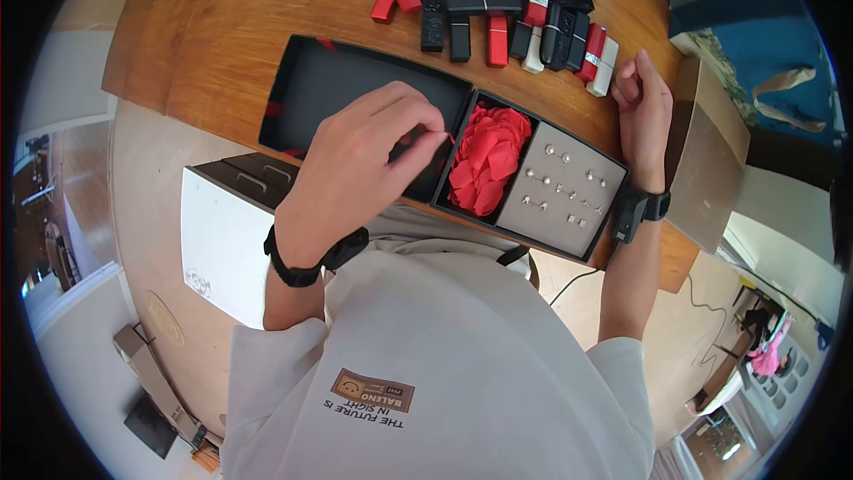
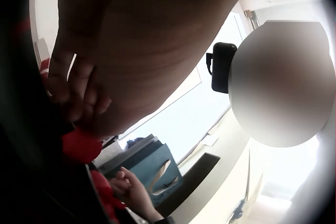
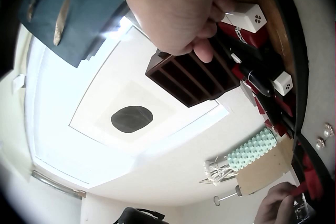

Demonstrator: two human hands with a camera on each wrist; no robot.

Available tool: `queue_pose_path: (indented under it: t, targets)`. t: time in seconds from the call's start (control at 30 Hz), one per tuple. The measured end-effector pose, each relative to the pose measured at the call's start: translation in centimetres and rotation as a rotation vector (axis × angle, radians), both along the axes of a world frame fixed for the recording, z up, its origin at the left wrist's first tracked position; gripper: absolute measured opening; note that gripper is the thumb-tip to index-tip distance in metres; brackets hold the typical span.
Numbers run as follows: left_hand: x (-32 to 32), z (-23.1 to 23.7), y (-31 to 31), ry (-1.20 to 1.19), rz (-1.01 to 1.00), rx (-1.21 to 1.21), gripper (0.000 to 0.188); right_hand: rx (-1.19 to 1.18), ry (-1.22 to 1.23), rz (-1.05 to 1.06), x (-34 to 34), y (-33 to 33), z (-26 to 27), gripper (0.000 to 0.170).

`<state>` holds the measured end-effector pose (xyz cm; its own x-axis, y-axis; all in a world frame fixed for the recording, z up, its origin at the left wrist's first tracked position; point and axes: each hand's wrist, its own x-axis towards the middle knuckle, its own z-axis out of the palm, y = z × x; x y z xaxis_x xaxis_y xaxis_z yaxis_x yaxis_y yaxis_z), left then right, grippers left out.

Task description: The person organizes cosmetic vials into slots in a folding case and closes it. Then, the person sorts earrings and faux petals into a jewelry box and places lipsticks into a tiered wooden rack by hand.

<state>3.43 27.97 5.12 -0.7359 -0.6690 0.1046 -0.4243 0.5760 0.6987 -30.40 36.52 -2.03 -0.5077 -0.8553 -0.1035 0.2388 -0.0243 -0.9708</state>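
My left hand [image 1: 364,160] hovers over the inner edge of the black box's lid [image 1: 355,80], thumb and forefinger together on a small red petal [image 3: 299,189]. Just right of it, red petals [image 1: 487,160] fill one compartment of the black box. Several pairs of earrings [image 1: 560,188] sit on the grey insert [image 1: 533,213] in the other compartment. Beyond the box's right end, my right hand [image 1: 644,116] lies with fingers loosely curled, holding nothing. In the left wrist view, petals [image 2: 82,146] show beside the left hand's fingers.
Red, black and white small boxes [image 1: 498,40] lie piled on the wooden table [image 1: 213,9] behind the black box. A dark wooden rack [image 3: 191,79] stands at the back. At the right is a cardboard box [image 1: 711,156], with a blue bag [image 1: 755,62] beyond it.
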Motion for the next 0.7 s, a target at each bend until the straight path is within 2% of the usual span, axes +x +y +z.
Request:
queue_pose_path:
  t: [0.07, 0.1, 0.17, 0.2, 0.23, 0.3, 0.53, 0.7]
  targets:
    - [-0.6, 0.9, 0.8, 0.187, -0.023, 0.161, 0.009, -0.003, 0.0, -0.013, 0.2, 0.0, 0.0, 0.034]
    - [-1.0, 0.8, 1.0, 0.183, -0.032, 0.164, 0.009, -0.009, 0.004, -0.01, 0.2, 0.0, 0.0, 0.034]
    - [-1.7, 0.0, 1.5, 0.199, -0.155, 0.121, 0.012, -0.002, -0.006, -0.017, 0.1, 0.0, -0.1, 0.034]
    - [-2.0, -1.0, 1.5, 0.211, -0.196, -0.034, 0.015, 0.003, -0.013, -0.016, 0.0, 0.0, -0.2, 0.034]
    - [-2.4, -1.1, 1.6, 0.209, -0.205, -0.032, 0.015, 0.003, -0.015, -0.025, 0.0, 0.0, -0.2, 0.034]
    - [-3.1, -1.1, 1.7, 0.143, -0.143, -0.253, 0.016, -0.008, -0.005, -0.001, 0.1, 0.0, -0.1, 0.034]
    - [-2.1, -1.6, 2.1, 0.046, -0.336, -0.397, 0.02, -0.005, 0.011, -0.017, 0.2, 0.1, -0.2, 0.036]
    - [-2.0, -0.9, 2.6, 0.083, -0.251, -0.387, 0.024, 0.018, 0.035, 0.009, 0.2, 0.2, -0.1, 0.037]
